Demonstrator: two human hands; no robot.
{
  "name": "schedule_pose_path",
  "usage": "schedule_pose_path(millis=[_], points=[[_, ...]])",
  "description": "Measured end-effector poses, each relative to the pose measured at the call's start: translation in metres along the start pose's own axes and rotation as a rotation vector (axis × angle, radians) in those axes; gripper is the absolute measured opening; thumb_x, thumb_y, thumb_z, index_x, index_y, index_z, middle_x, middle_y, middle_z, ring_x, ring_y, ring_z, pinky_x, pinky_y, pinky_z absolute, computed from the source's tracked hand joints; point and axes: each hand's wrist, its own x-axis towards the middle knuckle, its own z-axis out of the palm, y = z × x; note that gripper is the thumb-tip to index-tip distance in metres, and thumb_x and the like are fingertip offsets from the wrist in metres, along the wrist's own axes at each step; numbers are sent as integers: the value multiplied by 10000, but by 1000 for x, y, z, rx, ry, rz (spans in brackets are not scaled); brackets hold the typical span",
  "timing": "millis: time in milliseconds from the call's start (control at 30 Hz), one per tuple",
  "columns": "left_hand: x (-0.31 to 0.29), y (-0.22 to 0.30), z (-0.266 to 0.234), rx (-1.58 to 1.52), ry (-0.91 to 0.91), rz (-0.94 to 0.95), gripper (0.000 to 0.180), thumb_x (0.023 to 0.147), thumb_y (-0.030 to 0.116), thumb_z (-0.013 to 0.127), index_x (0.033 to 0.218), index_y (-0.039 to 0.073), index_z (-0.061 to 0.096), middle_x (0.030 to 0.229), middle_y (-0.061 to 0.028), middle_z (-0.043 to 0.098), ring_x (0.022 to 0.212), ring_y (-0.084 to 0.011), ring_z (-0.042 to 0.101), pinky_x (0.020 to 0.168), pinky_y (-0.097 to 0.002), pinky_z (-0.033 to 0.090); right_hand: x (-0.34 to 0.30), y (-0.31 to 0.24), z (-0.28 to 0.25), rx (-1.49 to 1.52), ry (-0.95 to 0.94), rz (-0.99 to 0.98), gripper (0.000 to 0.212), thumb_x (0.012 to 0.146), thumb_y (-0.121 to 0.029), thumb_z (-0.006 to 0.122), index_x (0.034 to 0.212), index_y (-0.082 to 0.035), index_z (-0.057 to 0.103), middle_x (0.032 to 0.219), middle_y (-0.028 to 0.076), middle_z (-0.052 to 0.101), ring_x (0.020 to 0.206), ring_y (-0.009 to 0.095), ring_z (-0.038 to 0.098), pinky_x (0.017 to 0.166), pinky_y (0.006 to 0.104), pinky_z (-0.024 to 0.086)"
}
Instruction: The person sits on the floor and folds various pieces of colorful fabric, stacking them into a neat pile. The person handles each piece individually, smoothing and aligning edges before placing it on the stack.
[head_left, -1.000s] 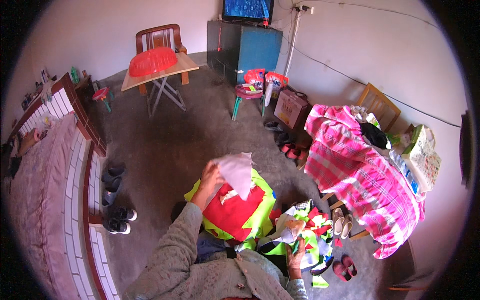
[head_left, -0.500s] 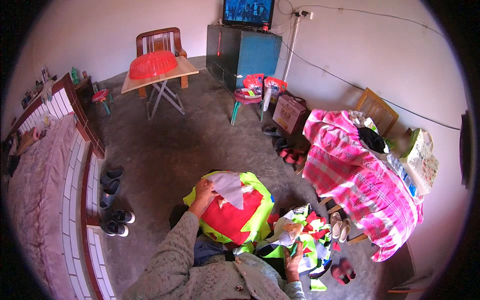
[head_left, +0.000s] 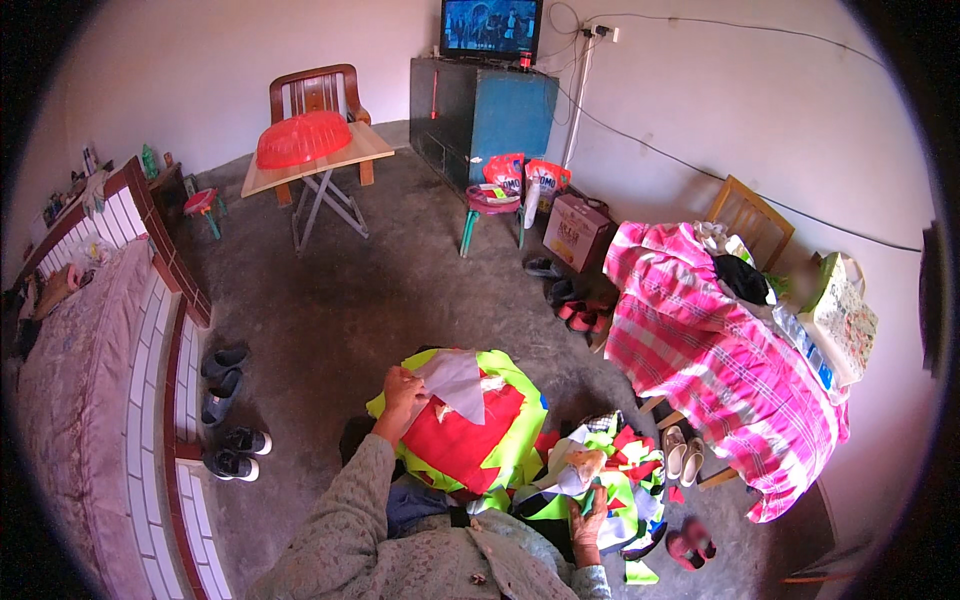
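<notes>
In front of me lies a round, padded-looking patchwork of cloth, yellow-green at its edge (head_left: 518, 385) with a red middle (head_left: 455, 455). My left hand (head_left: 403, 402) pinches the left edge of a pale grey cloth piece (head_left: 460, 385), which lies over the upper part of the red. Small pale bits rest on the red beside it. To the right is a heap of cloth scraps (head_left: 622, 492) in yellow-green, red, white and dark colours. My right hand (head_left: 588, 520) is at the near side of that heap, fingers closed; a bit of green shows by the thumb, too small to name.
On the right a pink checked cloth (head_left: 700, 350) drapes over furniture, with beige shoes (head_left: 683, 455) beside it. Dark shoes (head_left: 235, 455) stand by the tiled bed platform (head_left: 145, 400) at left. Further off are a folding table (head_left: 370, 150) with a red cover and a stool (head_left: 493, 200).
The view has tilted up slightly, so the room sits a little lower. My left hand still pinches the grey cloth piece, and my right hand stays at the scraps.
</notes>
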Motion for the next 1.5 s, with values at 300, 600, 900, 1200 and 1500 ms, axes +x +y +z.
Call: schedule_pose_path(millis=[300, 600, 900, 1200, 1500], points=[[-15, -2, 8, 166, 107, 107, 331, 721, -23, 621, 974, 59, 425, 766, -84, 570, 585, -182, 623, 393, -308, 512, -3, 13, 5, -10, -2, -21, 449, 632, -146, 721, 1004, -38, 493, 911, 158, 509, 850, 363, 507, 766, 409, 426], [-45, 0, 20, 792, 301, 726, 402, 661, 9, 678, 985, 55, 446, 837, -117, 539, 782, -323, 574, 669, -409, 471, 0, 4, 3, 1, 0, -6, 423, 638, -110, 699, 1003, -25, 504, 890, 157, 508, 832, 353, 521, 769, 386, 430], [-139, 46, 106, 683, -239, 1031, 290, 736, 99, 678, 967, 45, 512, 998, -155, 539, 954, -329, 541, 819, -392, 444, 0, 4, 3, 28, 3, -27, 424, 636, -92, 711, 1003, -33, 507, 895, 150, 515, 844, 346, 528, 775, 389, 429], [-214, 217, 112, 197, -97, 1906, 354, 900, 294, 429, 1170, 67, 455, 1221, -211, 516, 980, -408, 562, 862, -500, 464, -2, 11, 2, 15, 27, -63, 475, 583, -84, 720, 1002, -47, 499, 898, 148, 500, 840, 354, 516, 760, 391, 433], [-318, 335, 136, -782, -30, 2547, 570, 912, 459, 347, 1400, 169, 302, 1488, -97, 229, 1387, -283, 143, 1085, -592, 22, -1, 5, -1, -20, -60, 0, 473, 611, -137, 706, 1027, -56, 498, 967, 179, 510, 905, 395, 507, 776, 440, 429]])
